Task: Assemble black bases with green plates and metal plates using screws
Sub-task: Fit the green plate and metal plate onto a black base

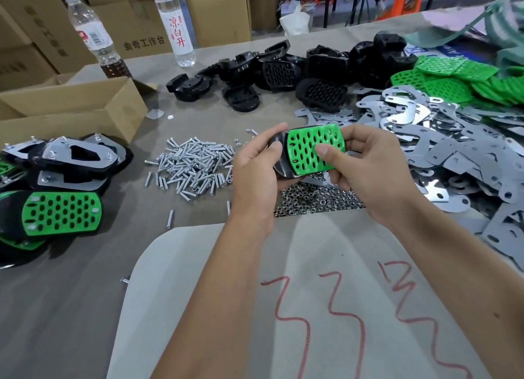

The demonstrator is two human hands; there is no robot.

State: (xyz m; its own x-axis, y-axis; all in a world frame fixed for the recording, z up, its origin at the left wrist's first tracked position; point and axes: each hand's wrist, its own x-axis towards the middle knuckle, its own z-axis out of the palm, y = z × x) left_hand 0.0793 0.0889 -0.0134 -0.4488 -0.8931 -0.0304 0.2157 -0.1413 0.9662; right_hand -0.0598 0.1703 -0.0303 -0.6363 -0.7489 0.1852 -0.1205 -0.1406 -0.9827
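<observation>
Far left, cardboard carton [147, 35] behind the bottles: black print "曲奇工作台" along its lower face. Cartons further left carry dark characters too, blurred and skewed, not readable.

Clear water bottle [175, 24], far centre-left: white label with red vertical characters "凉白开"; small print beside them too fine to read.

Second bottle [93, 32], further left, amber liquid at the bottom: white label with a red patch and a barcode-like block, text not legible.

Near centre, pale sheet [297, 307] on the table: red hand-drawn squiggles, the left two resembling "3 3"; the right one I cannot read.

Far right, blue-and-white printed packaging [419, 49]: lettering illegible.
</observation>
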